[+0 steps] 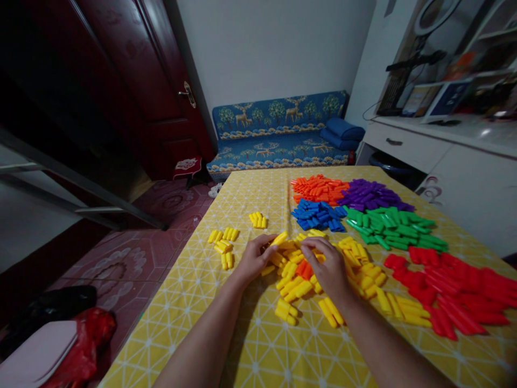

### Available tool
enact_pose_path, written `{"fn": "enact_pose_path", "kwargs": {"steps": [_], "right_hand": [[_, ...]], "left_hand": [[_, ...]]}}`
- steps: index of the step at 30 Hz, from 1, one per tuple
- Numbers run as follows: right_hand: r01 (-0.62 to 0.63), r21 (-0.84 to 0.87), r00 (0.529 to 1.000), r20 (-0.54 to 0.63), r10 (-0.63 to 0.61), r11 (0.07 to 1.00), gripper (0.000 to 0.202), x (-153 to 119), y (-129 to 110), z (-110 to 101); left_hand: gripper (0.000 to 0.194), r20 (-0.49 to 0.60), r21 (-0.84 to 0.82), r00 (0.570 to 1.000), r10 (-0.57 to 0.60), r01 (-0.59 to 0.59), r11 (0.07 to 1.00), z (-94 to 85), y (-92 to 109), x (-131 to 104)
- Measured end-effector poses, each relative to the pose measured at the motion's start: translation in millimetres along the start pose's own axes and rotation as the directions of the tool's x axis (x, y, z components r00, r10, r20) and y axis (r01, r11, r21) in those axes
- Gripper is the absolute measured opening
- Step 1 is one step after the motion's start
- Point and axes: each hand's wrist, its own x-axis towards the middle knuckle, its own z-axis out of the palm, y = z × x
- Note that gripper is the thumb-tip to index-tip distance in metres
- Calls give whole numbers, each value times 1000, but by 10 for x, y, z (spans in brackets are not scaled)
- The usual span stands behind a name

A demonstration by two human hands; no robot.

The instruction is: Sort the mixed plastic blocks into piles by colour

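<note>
My left hand [258, 257] is closed on a yellow plastic piece [279, 238], its rounded end showing past the fingertips. My right hand [330, 267] has thumb and fingers drawn together at the pile, and whatever is between them is hidden. Both hands are over a heap of yellow plastic pieces [294, 290], short ribbed tubes joined side by side. An orange piece [304, 269] lies among the yellow ones, between my hands. To the left, several small yellow pieces [223, 246] are set apart, and another yellow cluster [257, 220] lies farther back.
Separate piles of orange [319, 188], purple [374, 195], blue [317, 215], green [396, 227] and red pieces [456, 285] cover the table's right side. A yellow patterned cloth [194, 323] covers the table. Beyond stand a blue sofa [278, 129] and a white cabinet [464, 178].
</note>
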Motion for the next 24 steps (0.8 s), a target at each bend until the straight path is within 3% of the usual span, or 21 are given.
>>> {"fn": "enact_pose_path", "kwargs": {"steps": [4,7,14,16,20,24], "right_hand": [[128,-55,986,116,-121,990,37,8,-57,11],[154,-37,977,156,-146,987,25,1,-74,28],[2,-11,999,-51,-3,1000,18,25,-53,-84],[4,-2,998,-67,-4,1000,19,44,-56,-121],[27,17,992,-120,-24,999,20,63,-63,-126],[29,36,990,-141,-24,999,19,46,-41,-82]], "left_hand": [[44,123,-97,992,21,-9,995,92,135,-52],[43,124,-110,992,16,-2,994,139,110,-65],[44,-60,-113,991,-117,110,987,88,-23,-16],[43,-76,-100,995,-67,60,993,48,16,-11],[36,-140,60,978,153,-146,987,-7,64,-14],[36,-285,242,943,173,-104,965,-23,-85,50]]}}
